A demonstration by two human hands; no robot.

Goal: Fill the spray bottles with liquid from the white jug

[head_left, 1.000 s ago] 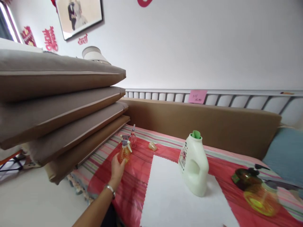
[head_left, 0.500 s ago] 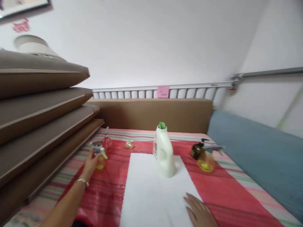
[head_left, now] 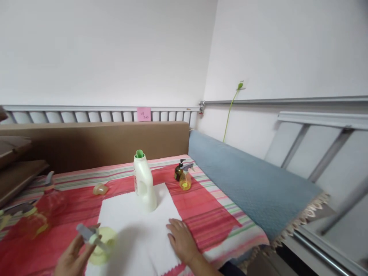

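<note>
My left hand [head_left: 73,256] grips a spray bottle [head_left: 108,238] with a grey trigger head and pale yellow body, somewhat blurred, over the left edge of a white cloth [head_left: 143,245]. Fingers stretched out, my right hand [head_left: 181,237] lies flat at the cloth's right edge. On the far part of the cloth stands a pale green jug [head_left: 145,188] with a handle and an uncapped green mouth. Left of it lies a small beige cap [head_left: 100,189]. Beyond my right hand stand a yellow spray bottle [head_left: 185,182] and a dark pump bottle [head_left: 178,171].
At the left stand a reddish spray bottle [head_left: 53,199] and a blurred yellow one [head_left: 36,222]. Red striped fabric [head_left: 207,214] covers the surface. A brown panel [head_left: 115,143] closes off the back; a blue padded cover [head_left: 244,180] runs along the right.
The view has swung right. My left hand has brought a spray bottle from the group at the left to the white cloth. My right hand still lies at the cloth's right edge.
</note>
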